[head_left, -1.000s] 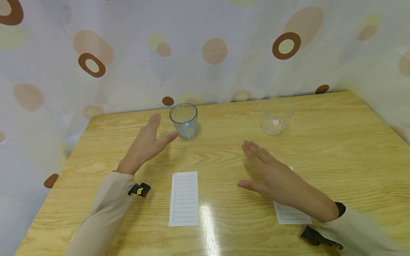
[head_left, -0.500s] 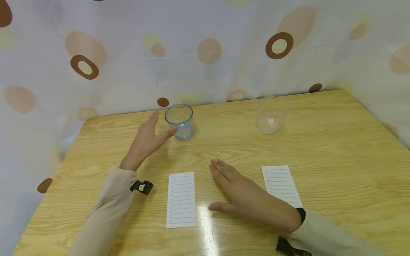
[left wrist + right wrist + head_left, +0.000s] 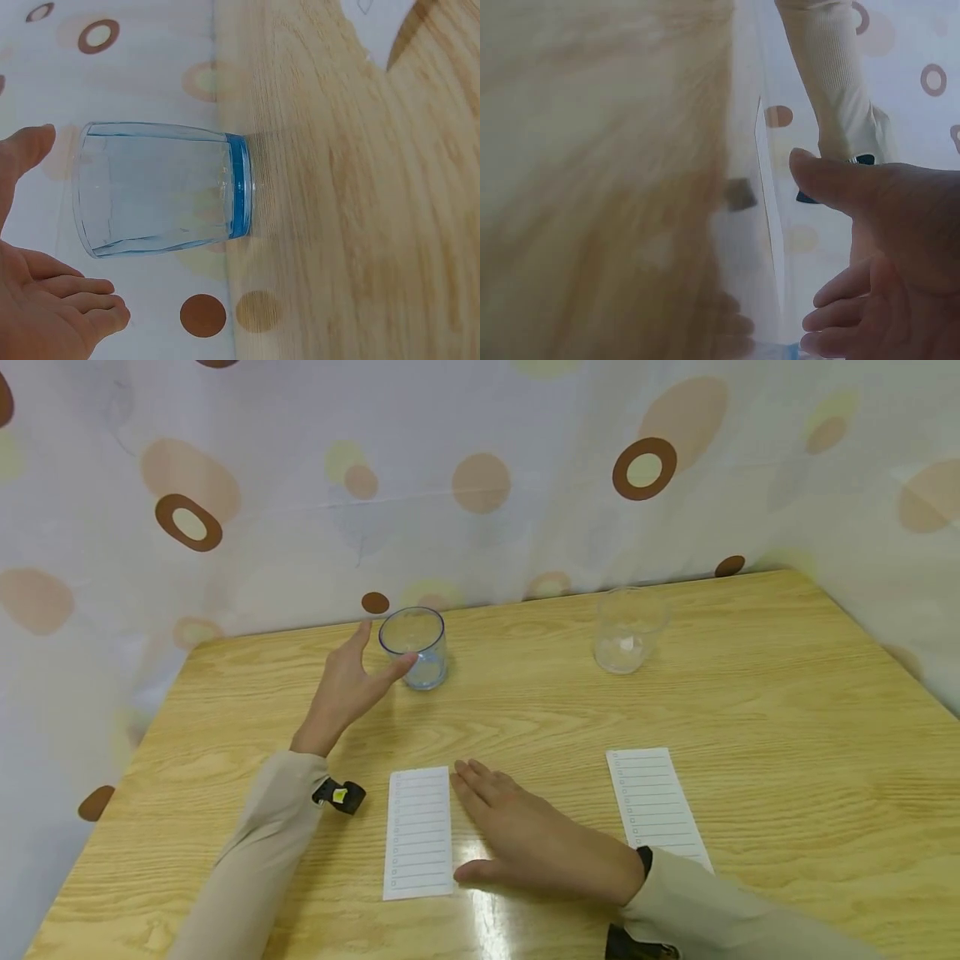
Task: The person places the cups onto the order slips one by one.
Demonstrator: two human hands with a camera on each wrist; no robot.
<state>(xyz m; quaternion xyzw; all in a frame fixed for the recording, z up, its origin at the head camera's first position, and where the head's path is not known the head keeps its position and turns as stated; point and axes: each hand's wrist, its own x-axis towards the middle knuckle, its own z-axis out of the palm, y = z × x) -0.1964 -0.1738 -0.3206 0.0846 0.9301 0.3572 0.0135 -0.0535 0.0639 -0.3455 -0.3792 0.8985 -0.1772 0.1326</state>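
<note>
In the head view my left hand (image 3: 347, 683) is at a clear glass with a blue rim (image 3: 414, 652), its thumb and fingers spread on the near and left sides. The left wrist view shows the same glass (image 3: 161, 187) upright with a blue base, and a gap between it and the fingers (image 3: 71, 296). Low over the table, my right hand (image 3: 525, 839) has straight fingers and thumb apart. Its fingertips are at the right edge of a lined white paper slip (image 3: 418, 833); whether they touch it I cannot tell. It holds nothing.
A second, colourless glass (image 3: 626, 635) stands at the back right of the wooden table (image 3: 787, 710). Another lined paper slip (image 3: 660, 806) lies at the right, partly hidden by the right sleeve. A spotted curtain (image 3: 480, 543) hangs along the table's back edge.
The right hand has moved left and toward the body, from over the right paper slip to beside the left one. The left hand stays by the blue-rimmed glass. The view has shifted slightly.
</note>
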